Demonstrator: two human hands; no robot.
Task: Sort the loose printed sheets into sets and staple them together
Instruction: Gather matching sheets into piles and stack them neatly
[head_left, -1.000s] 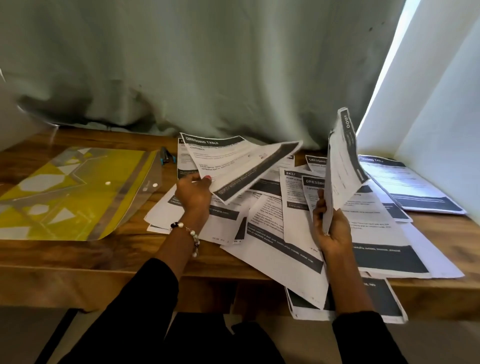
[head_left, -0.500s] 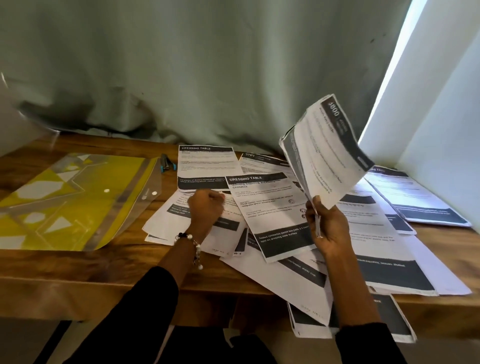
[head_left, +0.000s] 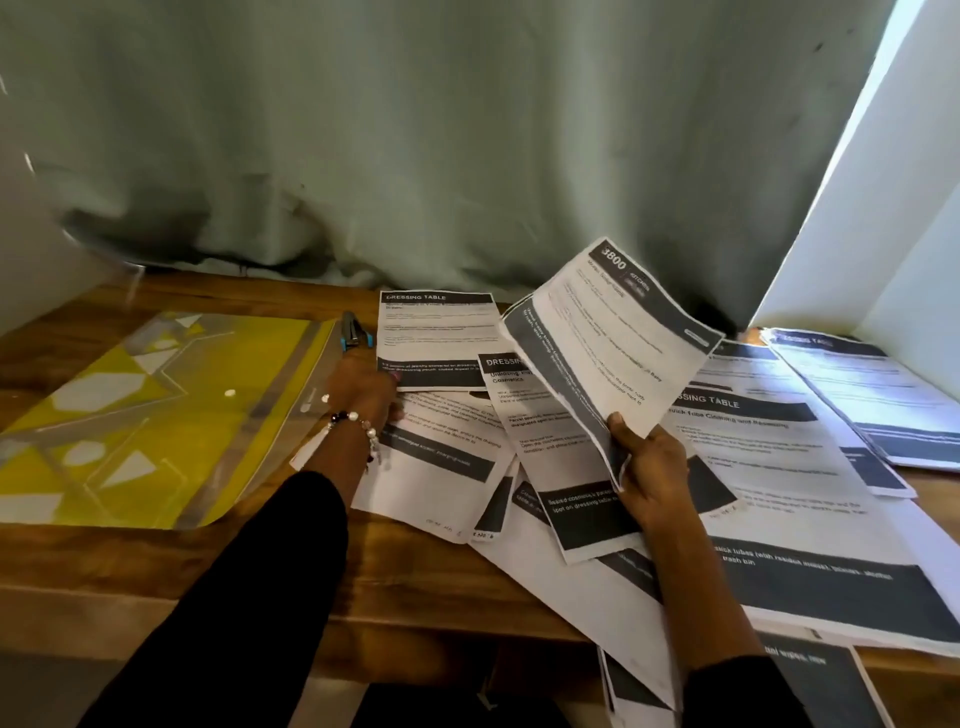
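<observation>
Background, head view: wooden table (head_left: 156, 561) against a grey-green curtain (head_left: 415, 130); white wall panel (head_left: 883, 208) at right.
Held sheets, orientation: small sheaf (head_left: 613, 343) raised above the table, long axis tilted, header end pointing up and away, lower corner toward the person.
Held sheets, appearance: white paper, dark header band reading "3800", dark band along the left edge; body text blurred.
Right hand: right hand (head_left: 649, 467) pinches the lower corner of the held sheets, thumb on the front.
Loose sheets, location: loose sheets (head_left: 779, 493) spread overlapping across the centre and right of the table, some hanging over the near edge.
Loose sheets, appearance: white with dark header and footer bands; several headers read "DRESSING TABLE".
Left hand: left hand (head_left: 363, 389) rests on the sheets at the left edge of the spread; fingers partly hidden, so grip cannot be determined. Beaded bracelet (head_left: 358, 423) at the wrist.
Stapler: stapler (head_left: 353, 330) with blue end lies near the far edge, just beyond the left hand.
Folder: clear yellow plastic folder (head_left: 130, 415) lies flat at left.
Hidden: lowest sheets cut off by the bottom frame edge.
</observation>
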